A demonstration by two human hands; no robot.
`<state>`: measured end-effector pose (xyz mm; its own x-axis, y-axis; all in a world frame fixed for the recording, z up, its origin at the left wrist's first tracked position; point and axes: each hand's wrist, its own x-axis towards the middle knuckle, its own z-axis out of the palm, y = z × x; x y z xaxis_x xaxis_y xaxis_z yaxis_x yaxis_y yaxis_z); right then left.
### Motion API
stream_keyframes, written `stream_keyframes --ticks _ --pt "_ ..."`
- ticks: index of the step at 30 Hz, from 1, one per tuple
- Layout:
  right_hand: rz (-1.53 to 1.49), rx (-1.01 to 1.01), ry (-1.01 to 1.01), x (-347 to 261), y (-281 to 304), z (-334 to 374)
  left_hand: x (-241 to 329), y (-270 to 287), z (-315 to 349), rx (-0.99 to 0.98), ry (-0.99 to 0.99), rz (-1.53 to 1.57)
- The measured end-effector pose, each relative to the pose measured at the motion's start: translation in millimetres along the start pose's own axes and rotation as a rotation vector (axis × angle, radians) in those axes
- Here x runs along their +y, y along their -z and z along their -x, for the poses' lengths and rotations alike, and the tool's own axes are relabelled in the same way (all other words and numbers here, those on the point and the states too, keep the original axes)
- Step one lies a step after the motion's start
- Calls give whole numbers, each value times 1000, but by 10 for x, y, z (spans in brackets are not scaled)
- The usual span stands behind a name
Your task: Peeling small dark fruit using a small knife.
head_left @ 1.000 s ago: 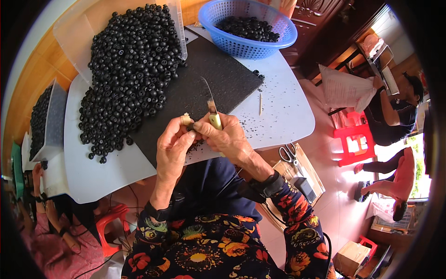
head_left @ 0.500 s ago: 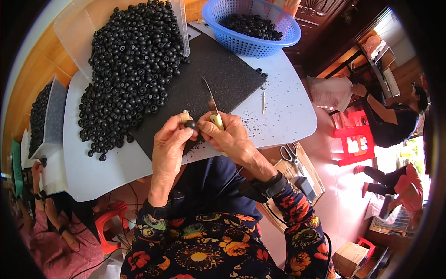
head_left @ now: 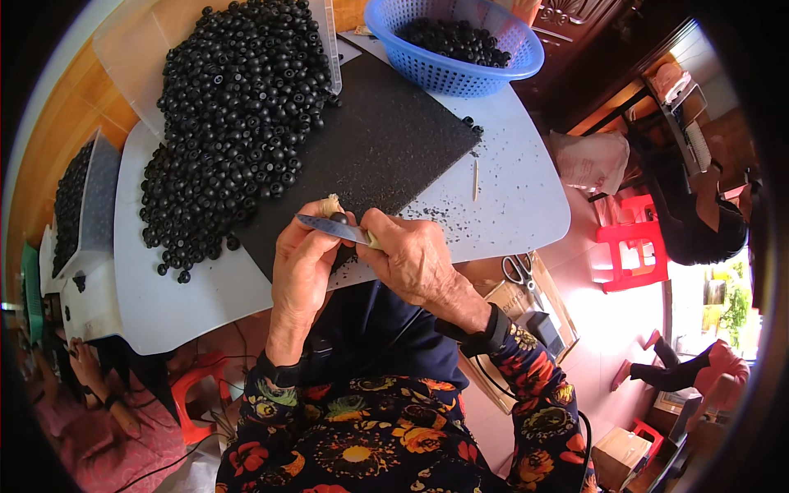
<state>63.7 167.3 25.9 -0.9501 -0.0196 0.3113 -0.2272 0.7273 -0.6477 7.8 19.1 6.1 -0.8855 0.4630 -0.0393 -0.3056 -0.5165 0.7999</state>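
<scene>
My left hand (head_left: 296, 271) pinches one small, round black bead (head_left: 339, 218) between thumb and fingers, above the near edge of a dark mat (head_left: 386, 123). Pale wrapping (head_left: 330, 204) covers the tip of one of its fingers. In my right hand (head_left: 413, 256), the fingers are closed round the pale handle of a small knife (head_left: 333, 228). The blade points left, passing over the left thumb just on the near side of the bead. A large heap of similar black beads (head_left: 230, 123) spreads left of the mat, many with a pale-rimmed hole.
A clear plastic bin (head_left: 123, 49) lies behind the heap. At the back, a blue basket (head_left: 460, 78) holds more beads. Black crumbs and a thin stick (head_left: 476, 179) lie on the white table (head_left: 526, 197). Scissors (head_left: 518, 269) rest on cardboard below. Another person's hand (head_left: 86, 366) is at far left.
The knife has swung from pointing up and away to lying leftward across the left thumb, beside the bead. My right hand has turned over with it. The left hand has hardly moved.
</scene>
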Motion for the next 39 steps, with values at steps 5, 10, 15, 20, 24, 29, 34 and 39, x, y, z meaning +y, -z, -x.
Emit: stream_keyframes --ticks 5,10,15,20,24,29,34,39 --pt "-26 22 -5 23 -18 5 9 0 -2 -44 -16 -50" --pt "-49 30 -10 39 -29 15 -4 13 0 -73 -23 -59" --pt "-85 34 -23 45 -43 9 9 -16 8 -40 -17 -55" --pt "61 12 -110 -6 -67 -44 13 137 -40 -110 -15 -59" --pt "-48 105 -312 196 90 -273 120 -18 61 -290 -51 -79" --pt "-101 47 -367 100 98 -148 6 26 23 -280 -83 -17" --pt "-659 -5 -296 85 119 -46 -12 22 4 -280 -89 -6" --pt "-863 20 -318 -24 45 -14 -34 -39 46 -101 -41 -70"
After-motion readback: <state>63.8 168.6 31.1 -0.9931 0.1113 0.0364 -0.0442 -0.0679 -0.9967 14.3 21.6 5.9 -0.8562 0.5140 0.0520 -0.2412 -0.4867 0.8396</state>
